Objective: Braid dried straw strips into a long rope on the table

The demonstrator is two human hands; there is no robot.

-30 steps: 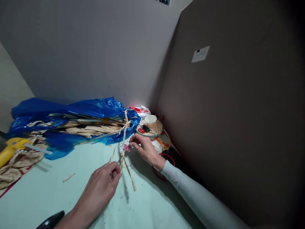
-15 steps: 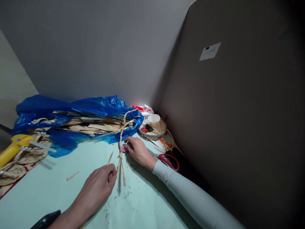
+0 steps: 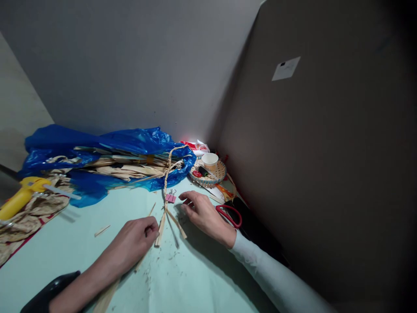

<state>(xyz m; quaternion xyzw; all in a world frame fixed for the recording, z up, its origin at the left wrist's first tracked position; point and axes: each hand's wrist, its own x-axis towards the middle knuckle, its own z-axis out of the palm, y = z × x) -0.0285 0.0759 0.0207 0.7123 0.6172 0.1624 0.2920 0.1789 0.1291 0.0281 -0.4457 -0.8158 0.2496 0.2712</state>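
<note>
A braid of straw (image 3: 167,178) runs from the blue bag down to the front of the table, its lower end parting into loose strands. On it sits a pink binder clip (image 3: 170,198) with its wire handles up. My left hand (image 3: 137,239) is closed, thumb and fingers pinched at a straw strand (image 3: 160,232) on the left of the split. A thin straw strip passes under this hand. To the right of the clip, my right hand (image 3: 206,215) is open and holds nothing, its fingers apart from the braid.
A blue plastic bag (image 3: 87,187) with straw lies at the back. Left is a yellow glue gun (image 3: 16,206) on patterned cloth. Right stand a woven tray (image 3: 213,179) with a paper cup (image 3: 210,161), red-handled scissors (image 3: 240,221) and a dark object (image 3: 257,237) along the partition.
My right hand has let go of the pink clip and drawn back to the right, its fingers spreading. One loose strand now swings out to the right. My left hand stays nearly in place.
</note>
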